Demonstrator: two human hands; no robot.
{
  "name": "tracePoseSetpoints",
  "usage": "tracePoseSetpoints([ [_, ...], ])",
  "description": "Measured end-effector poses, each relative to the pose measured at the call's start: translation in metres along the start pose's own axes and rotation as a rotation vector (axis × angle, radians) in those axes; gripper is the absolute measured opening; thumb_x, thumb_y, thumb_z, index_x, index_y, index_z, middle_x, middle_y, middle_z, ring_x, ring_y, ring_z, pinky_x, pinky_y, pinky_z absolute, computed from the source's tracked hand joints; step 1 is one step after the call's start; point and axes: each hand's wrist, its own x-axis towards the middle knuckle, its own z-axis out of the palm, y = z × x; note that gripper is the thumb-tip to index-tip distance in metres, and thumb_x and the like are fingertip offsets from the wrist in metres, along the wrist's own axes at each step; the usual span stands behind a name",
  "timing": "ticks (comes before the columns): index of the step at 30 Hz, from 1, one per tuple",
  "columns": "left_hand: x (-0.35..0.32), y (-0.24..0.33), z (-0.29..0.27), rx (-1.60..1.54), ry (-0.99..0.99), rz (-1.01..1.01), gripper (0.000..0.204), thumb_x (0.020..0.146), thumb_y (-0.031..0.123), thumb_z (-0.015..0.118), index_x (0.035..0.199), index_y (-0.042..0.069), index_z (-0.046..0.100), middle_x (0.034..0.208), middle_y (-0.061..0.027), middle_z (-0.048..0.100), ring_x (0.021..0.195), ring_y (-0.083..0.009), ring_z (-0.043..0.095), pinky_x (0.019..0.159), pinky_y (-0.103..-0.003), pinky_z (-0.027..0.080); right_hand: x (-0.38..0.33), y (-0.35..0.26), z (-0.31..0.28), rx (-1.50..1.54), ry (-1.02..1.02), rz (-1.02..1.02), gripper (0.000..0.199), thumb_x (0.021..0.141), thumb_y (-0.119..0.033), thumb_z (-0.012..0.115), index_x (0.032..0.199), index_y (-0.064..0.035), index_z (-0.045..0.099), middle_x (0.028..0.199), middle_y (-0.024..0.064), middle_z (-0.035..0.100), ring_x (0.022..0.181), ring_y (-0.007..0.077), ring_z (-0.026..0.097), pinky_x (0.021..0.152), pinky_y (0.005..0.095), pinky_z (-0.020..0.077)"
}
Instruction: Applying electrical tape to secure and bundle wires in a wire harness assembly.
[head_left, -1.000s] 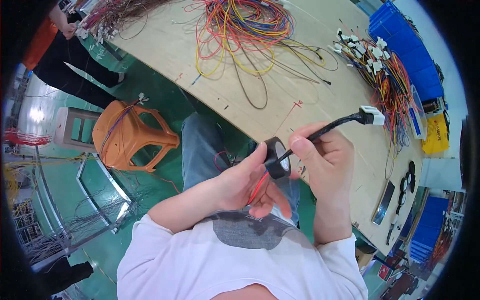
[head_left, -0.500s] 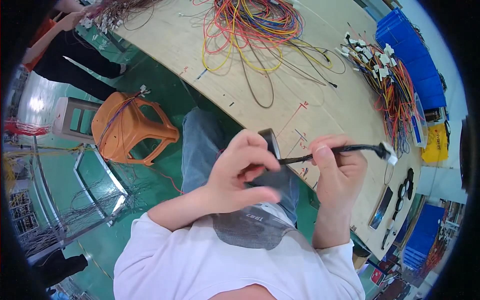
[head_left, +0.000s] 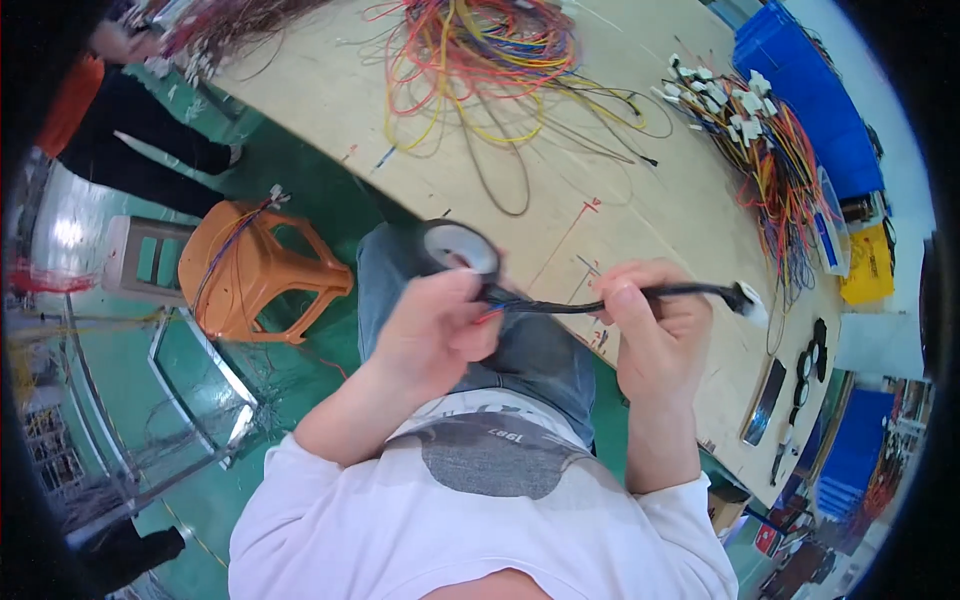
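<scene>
My left hand (head_left: 425,335) pinches the roll of tape (head_left: 455,243) and curls by the wires (head_left: 555,307). My right hand (head_left: 660,320) pinches the wires too, in the air by the near edge of the counter (head_left: 690,205). Black wrap runs from the white plug (head_left: 753,303) almost to my left hand, so that stretch looks done. Red and blue bits there look bare; maybe they are left. The counter has open room between my right hand and the wire pile (head_left: 785,185) by its right edge.
</scene>
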Motion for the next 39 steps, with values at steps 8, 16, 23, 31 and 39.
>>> tracePoseSetpoints([
  [8, -0.003, -0.015, 0.002, 0.748, -0.029, 0.386, 0.048, 0.062, 0.025, 0.073, 0.093, 0.006, 0.041, 0.079, -0.0002, 0.034, 0.063, -0.0062, 0.038, 0.049, -0.019, 0.030, 0.014, -0.009, -0.007, -0.250, -0.057, 0.086, 0.010, 0.074, -0.008, 0.059, 0.073, 0.0011, 0.057, 0.064, 0.0015, 0.055, 0.057, 0.0066, 0.050, 0.053, 0.0197, 0.0392],
  [16, 0.030, -0.021, -0.003, 1.341, 0.048, 0.536, 0.050, 0.067, 0.002, 0.067, 0.106, 0.001, 0.035, 0.082, -0.0069, 0.055, 0.054, -0.0069, 0.046, 0.044, -0.020, 0.035, 0.006, -0.008, 0.000, -0.158, -0.079, -0.116, 0.006, 0.075, -0.004, 0.058, 0.076, 0.0016, 0.055, 0.066, 0.0033, 0.055, 0.060, 0.0080, 0.050, 0.056, 0.0202, 0.0397],
  [23, 0.008, -0.005, 0.000, 0.146, -0.030, 0.029, 0.051, 0.074, 0.027, 0.060, 0.116, 0.008, 0.038, 0.089, -0.0069, 0.050, 0.050, -0.0080, 0.037, 0.041, -0.020, 0.024, 0.008, 0.003, -0.012, 0.006, -0.016, 0.023, 0.010, 0.077, -0.005, 0.058, 0.080, 0.0027, 0.054, 0.074, 0.0053, 0.057, 0.067, 0.0093, 0.054, 0.061, 0.0210, 0.0463],
  [31, -0.004, -0.005, 0.002, 0.587, -0.252, 0.318, 0.019, 0.078, 0.019, 0.052, 0.082, 0.001, 0.050, 0.085, -0.0082, 0.040, 0.062, -0.0109, 0.038, 0.054, -0.017, 0.029, 0.019, -0.013, -0.008, -0.171, 0.064, 0.015, 0.014, 0.078, -0.012, 0.056, 0.080, 0.0019, 0.054, 0.071, 0.0086, 0.055, 0.058, 0.0088, 0.045, 0.055, 0.0190, 0.0354],
  [39, 0.005, 0.000, 0.007, 0.916, 0.156, 0.531, 0.006, 0.074, -0.004, 0.055, 0.079, -0.001, 0.054, 0.078, -0.0007, 0.048, 0.062, -0.0034, 0.044, 0.052, -0.016, 0.034, 0.018, 0.011, 0.007, -0.406, -0.218, -0.203, 0.028, 0.064, -0.002, 0.066, 0.090, -0.0008, 0.056, 0.079, 0.0035, 0.059, 0.066, 0.0070, 0.052, 0.059, 0.0202, 0.0411],
])
